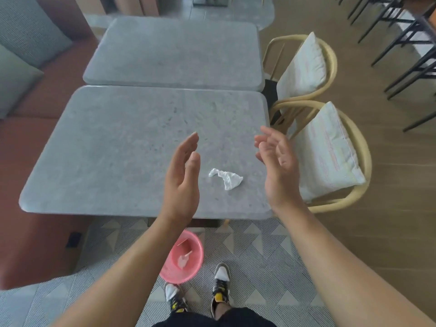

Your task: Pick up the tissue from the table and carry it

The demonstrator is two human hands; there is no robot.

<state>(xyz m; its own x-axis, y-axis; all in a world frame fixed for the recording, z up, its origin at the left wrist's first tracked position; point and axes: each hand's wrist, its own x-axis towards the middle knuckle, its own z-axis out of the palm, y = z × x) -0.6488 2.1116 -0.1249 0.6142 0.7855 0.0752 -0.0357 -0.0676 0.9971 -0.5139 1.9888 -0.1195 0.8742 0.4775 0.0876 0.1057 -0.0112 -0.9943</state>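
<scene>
A crumpled white tissue (227,178) lies on the near grey stone table (113,149), close to its front right corner. My left hand (181,178) hovers just left of the tissue, fingers straight, palm facing right, holding nothing. My right hand (278,166) hovers to the right of the tissue over the table's right edge, fingers relaxed and slightly curved, palm facing left, also empty. Neither hand touches the tissue.
A pink basin (186,258) with bits of waste sits on the patterned floor under the table's front edge, by my feet. A second grey table (174,53) stands behind. Two cushioned rattan chairs (330,156) stand on the right, a red bench (30,161) on the left.
</scene>
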